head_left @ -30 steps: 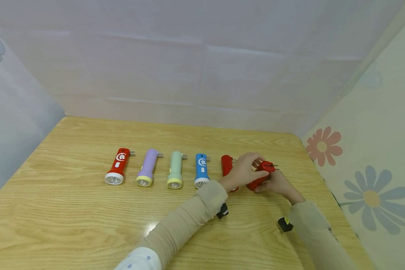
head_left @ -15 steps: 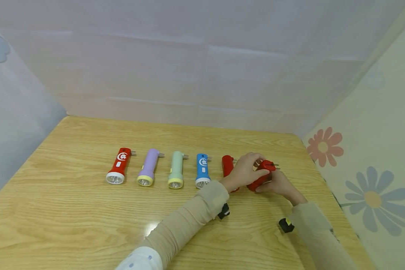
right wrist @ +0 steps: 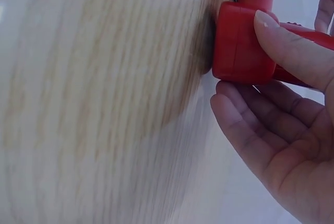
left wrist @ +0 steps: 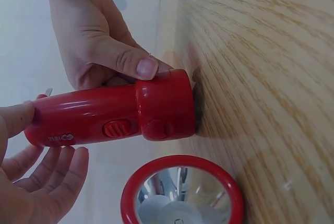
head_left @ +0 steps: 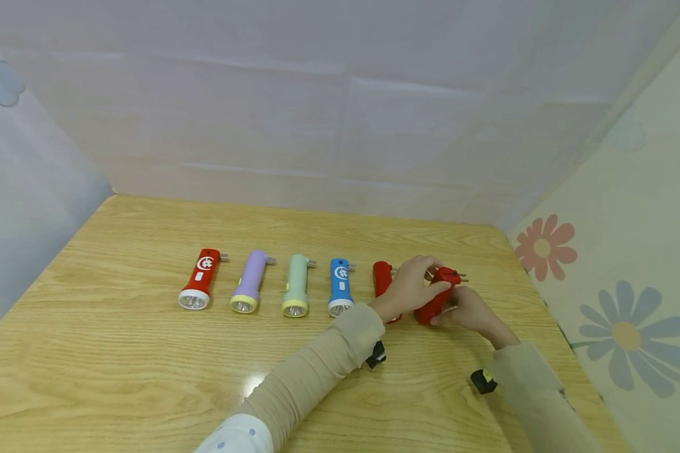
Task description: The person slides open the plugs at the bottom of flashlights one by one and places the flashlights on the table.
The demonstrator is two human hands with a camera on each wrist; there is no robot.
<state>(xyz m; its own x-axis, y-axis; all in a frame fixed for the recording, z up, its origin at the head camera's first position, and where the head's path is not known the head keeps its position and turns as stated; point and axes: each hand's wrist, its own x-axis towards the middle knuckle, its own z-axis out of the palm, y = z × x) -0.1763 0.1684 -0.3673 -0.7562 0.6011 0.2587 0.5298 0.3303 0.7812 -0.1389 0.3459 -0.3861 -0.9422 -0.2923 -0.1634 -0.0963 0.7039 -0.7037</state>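
A red flashlight [head_left: 432, 307] with plug prongs at its tail stands nearly upright, lamp end down close to the tabletop. My left hand [head_left: 410, 286] holds its tail end; in the left wrist view the thumb lies on one side and the curled fingers [left wrist: 62, 169] on the other. Lower down, my right hand [head_left: 469, 311] grips the lamp head between thumb and fingers, the thumb on the red head [right wrist: 240, 46] in the right wrist view. Another red flashlight [head_left: 381, 277] lies just left, partly hidden by my left hand; its reflector [left wrist: 182, 198] shows in the left wrist view.
In a row to the left lie a blue flashlight [head_left: 340, 280], a green one [head_left: 297, 280], a purple one [head_left: 252, 277] and a red-and-white one [head_left: 201, 274]. The wooden table [head_left: 147, 377] ends at a pale back wall [head_left: 294, 126] and a flowered right wall [head_left: 623, 207].
The held flashlight's lamp end has dropped slightly toward the table, and my right hand has shifted a little with it. My left hand and the row stay almost the same.
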